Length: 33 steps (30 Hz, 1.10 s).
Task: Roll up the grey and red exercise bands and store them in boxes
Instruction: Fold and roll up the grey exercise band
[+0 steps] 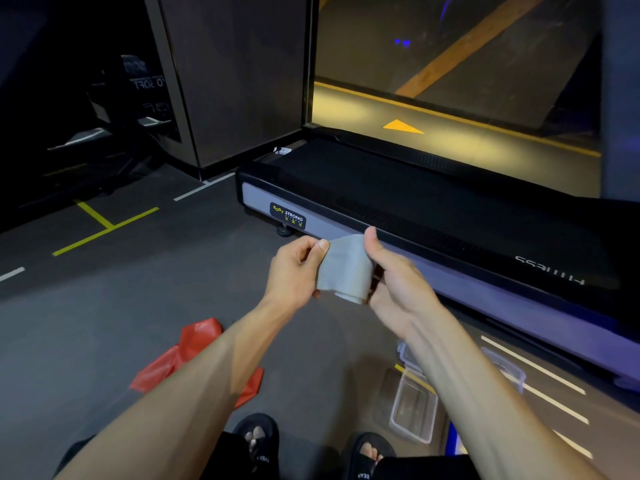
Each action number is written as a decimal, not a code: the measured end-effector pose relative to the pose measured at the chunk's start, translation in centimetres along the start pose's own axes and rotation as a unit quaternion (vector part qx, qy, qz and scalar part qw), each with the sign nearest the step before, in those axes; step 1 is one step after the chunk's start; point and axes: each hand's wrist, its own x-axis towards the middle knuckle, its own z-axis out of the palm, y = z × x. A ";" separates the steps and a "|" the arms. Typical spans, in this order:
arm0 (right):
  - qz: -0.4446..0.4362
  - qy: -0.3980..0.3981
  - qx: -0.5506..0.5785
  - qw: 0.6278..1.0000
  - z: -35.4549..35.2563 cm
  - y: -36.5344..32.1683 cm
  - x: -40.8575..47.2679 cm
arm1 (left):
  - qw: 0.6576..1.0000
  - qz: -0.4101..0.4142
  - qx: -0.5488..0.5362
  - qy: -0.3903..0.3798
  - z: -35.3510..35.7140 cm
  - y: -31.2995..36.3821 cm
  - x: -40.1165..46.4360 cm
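Grey band, seemingly part-rolled, between left hand and right hand.

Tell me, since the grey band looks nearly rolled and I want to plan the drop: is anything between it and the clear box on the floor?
Partly. The grey band sits in both hands. The clear box lies open below, but the right forearm crosses over its far edge.

Treadmill blocks ahead; bare floor lies open left.
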 end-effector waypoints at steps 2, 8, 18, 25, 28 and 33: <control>-0.004 0.005 0.002 1.000 0.0 0.1 -0.2 | 1.000 0.003 -0.003 -0.001 0.1 0.1 -0.2; 0.015 0.014 0.036 0.999 0.2 0.4 -0.5 | 1.000 0.005 -0.016 0.000 0.7 0.4 -0.6; 0.054 0.055 0.071 0.995 0.9 1.1 -0.6 | 0.999 0.027 0.040 0.007 1.5 0.5 -2.0; 0.028 0.135 0.101 0.985 0.6 1.6 0.0 | 0.988 0.082 0.127 0.034 2.1 1.0 -2.8; 0.006 0.123 0.084 0.989 1.0 2.0 0.0 | 0.985 0.091 0.141 0.037 2.2 1.1 -3.1; -0.056 0.098 0.002 0.994 0.8 2.6 -0.1 | 0.984 0.096 0.148 0.040 2.2 1.4 -3.2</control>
